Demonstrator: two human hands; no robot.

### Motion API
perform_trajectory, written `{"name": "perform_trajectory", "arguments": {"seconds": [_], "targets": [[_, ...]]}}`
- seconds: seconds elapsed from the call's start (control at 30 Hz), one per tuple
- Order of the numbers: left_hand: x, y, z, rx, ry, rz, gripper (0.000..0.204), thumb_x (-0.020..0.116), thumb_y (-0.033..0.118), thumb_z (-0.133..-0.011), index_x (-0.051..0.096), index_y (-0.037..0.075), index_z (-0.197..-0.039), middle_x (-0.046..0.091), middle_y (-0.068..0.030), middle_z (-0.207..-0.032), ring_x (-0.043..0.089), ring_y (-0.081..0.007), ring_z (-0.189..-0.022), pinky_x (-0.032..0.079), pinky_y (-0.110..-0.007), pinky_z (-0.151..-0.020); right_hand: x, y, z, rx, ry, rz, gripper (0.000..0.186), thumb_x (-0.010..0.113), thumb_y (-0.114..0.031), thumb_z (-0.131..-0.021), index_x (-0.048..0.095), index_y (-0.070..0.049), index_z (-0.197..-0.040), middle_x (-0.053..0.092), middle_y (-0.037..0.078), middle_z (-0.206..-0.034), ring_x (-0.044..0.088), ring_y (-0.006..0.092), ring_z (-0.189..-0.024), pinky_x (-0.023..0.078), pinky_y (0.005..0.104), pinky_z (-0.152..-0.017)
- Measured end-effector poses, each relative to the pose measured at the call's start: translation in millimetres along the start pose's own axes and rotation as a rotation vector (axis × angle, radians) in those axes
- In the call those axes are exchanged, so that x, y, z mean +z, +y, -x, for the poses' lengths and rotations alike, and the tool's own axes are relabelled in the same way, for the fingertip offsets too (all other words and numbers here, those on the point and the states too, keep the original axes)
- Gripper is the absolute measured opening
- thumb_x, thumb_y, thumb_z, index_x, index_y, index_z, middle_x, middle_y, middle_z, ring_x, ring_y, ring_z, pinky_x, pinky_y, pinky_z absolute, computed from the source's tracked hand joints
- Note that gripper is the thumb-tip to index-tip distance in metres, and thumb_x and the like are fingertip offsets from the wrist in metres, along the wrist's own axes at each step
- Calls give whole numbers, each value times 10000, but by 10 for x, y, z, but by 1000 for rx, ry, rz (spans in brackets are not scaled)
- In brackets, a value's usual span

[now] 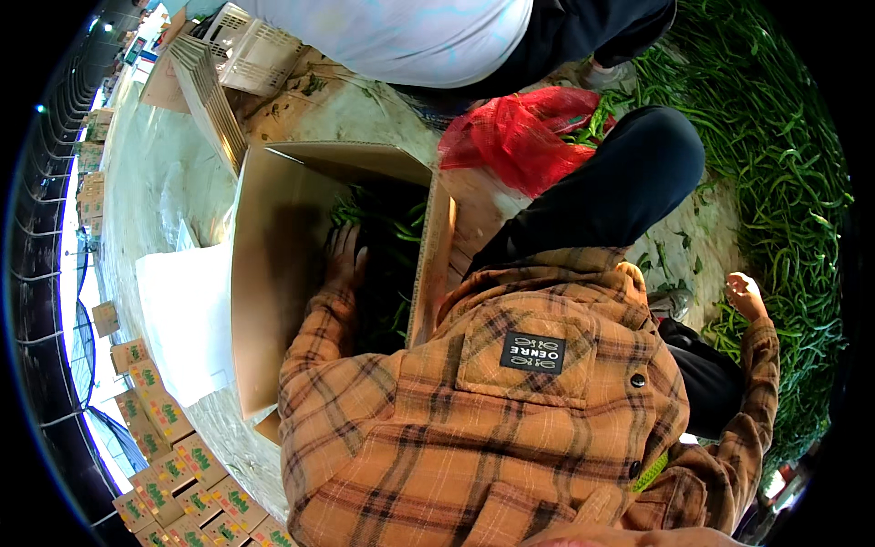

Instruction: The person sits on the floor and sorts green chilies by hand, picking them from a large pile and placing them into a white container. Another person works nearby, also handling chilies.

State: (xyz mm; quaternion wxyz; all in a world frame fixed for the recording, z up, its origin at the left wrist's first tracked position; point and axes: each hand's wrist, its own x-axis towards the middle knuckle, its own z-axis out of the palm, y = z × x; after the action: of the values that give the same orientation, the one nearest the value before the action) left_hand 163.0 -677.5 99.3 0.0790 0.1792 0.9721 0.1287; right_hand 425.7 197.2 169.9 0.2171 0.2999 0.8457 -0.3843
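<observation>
plainly, the heap of long green peppers (775, 173) stretches front to back on the right, nearer the right hand (746, 296), its fingers curled, any grip unclear; leftward, the open carton (264, 301) holds loose peppers (387, 223), the left hand (346, 258) at their edge, fingers extended.

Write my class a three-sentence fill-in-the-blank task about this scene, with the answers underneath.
1. The left hand is inside the open brown box made of ____.
2. The right hand is near the large heap of long green peppers on the picture's ____ side.
3. The crumpled, see-through mesh bag is coloured ____.

Missing words: cardboard; right; red.
</observation>
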Motion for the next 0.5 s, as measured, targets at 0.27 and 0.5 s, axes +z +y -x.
{"name": "perform_trajectory", "arguments": {"seconds": [0.27, 0.5], "targets": [[198, 433, -13, 40, -110, -288, 841, 609, 592, -745, 355, 148, -1412, 310, -159, -1470, 229, -431, -1360, 134, -691, -1045, -249, 859, -308, -347, 164, 827, 144, 558, -156, -699, 565, -46, -606, 560, 162, -604, 571, 362, -615, 462, 422, -556], [243, 282, -52, -158, -512, -158, 752, 612, 518, -796, 374, 153, -1409, 363, -133, -1447, 268, -357, -1366, 186, -618, -1071, 130, 612, -430, -136, 131, 512, 118, 581, -122, -697, 627, -23, -740, 662, 141, -740, 628, 297, -662, 501, 388, -614]]}}
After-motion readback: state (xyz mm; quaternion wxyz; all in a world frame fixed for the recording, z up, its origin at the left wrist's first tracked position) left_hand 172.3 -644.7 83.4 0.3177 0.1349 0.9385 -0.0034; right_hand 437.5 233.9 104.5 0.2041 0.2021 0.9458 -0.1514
